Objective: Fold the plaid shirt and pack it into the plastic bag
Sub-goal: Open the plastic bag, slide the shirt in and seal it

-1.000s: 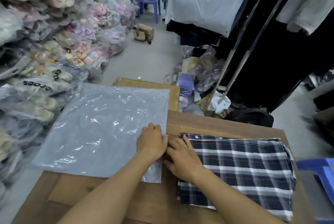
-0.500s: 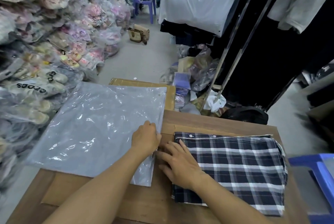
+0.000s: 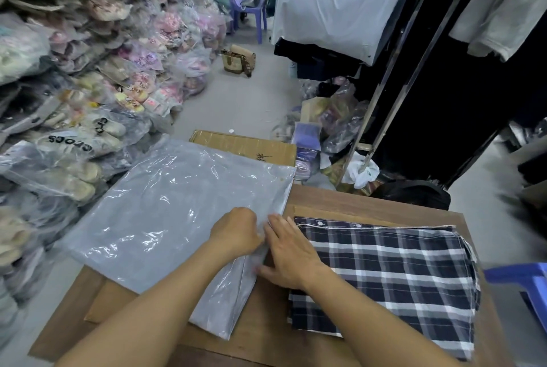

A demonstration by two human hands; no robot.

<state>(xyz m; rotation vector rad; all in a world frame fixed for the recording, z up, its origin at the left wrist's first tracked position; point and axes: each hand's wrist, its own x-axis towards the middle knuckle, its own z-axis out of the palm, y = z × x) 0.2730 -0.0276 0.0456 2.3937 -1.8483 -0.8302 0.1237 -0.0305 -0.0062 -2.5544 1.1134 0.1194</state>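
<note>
The plaid shirt [image 3: 393,281], dark blue with white and grey checks, lies folded into a flat rectangle on the right half of the wooden table [image 3: 349,201]. A clear grey plastic bag [image 3: 157,218] lies flat on the left half and hangs over the table's left and far edges. My left hand [image 3: 236,230] rests on the bag's right edge with its fingers curled onto the plastic. My right hand [image 3: 288,254] lies just beside it, fingertips at the same bag edge, heel over the shirt's left edge. Whether either hand pinches the plastic is hidden.
Bagged shoes [image 3: 77,94] are piled along the left. A cardboard box [image 3: 245,144] stands beyond the bag. A clothes rack with dark garments [image 3: 444,85] stands at the right, loose bags [image 3: 334,118] at its foot. A blue plastic stool [image 3: 524,281] is by the table's right side.
Both hands stay at the bag's right edge, the right fingers shifting left off the shirt onto the plastic. The camera has tilted slightly. The shirt has not moved.
</note>
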